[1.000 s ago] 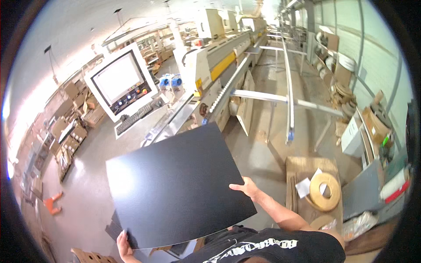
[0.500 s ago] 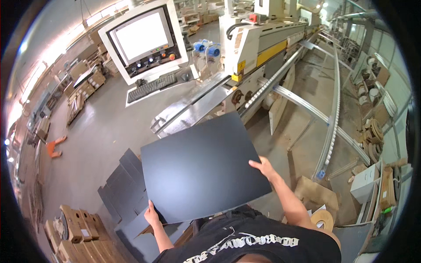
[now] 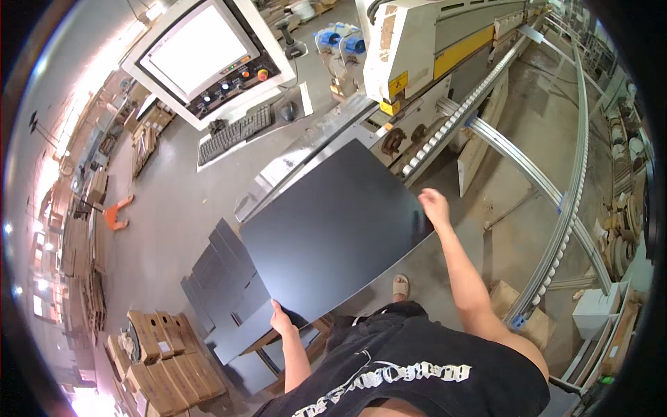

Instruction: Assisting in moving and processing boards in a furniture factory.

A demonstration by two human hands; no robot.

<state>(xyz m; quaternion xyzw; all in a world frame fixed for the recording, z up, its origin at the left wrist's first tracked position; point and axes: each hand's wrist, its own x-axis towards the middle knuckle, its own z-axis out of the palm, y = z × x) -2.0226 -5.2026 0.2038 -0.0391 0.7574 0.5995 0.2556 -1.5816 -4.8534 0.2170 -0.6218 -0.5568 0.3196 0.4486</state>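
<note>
A large dark grey rectangular panel (image 3: 333, 226) is tilted in front of me, its far end over the metal table of the machine. My left hand (image 3: 281, 318) grips its near left corner, thumb on top and the other fingers hidden beneath. At the right edge, my right hand (image 3: 435, 207) is closed against the panel, fingers curled; how far they reach under it is hidden. The machine's metal infeed table (image 3: 274, 182) lies beyond the panel's far left side.
Dark panels (image 3: 233, 278) are stacked at my left, near brown cartons (image 3: 163, 340). A control screen (image 3: 201, 52) with a keyboard (image 3: 236, 132) and mouse (image 3: 289, 111) stands ahead. A roller rail (image 3: 462, 111) and a metal support frame (image 3: 521, 163) extend to the right.
The panel has moved forward toward the machine and turned, its far corner now by the rollers. Both hands moved with it; my right thumb no longer lies flat on its top. My view has shifted.
</note>
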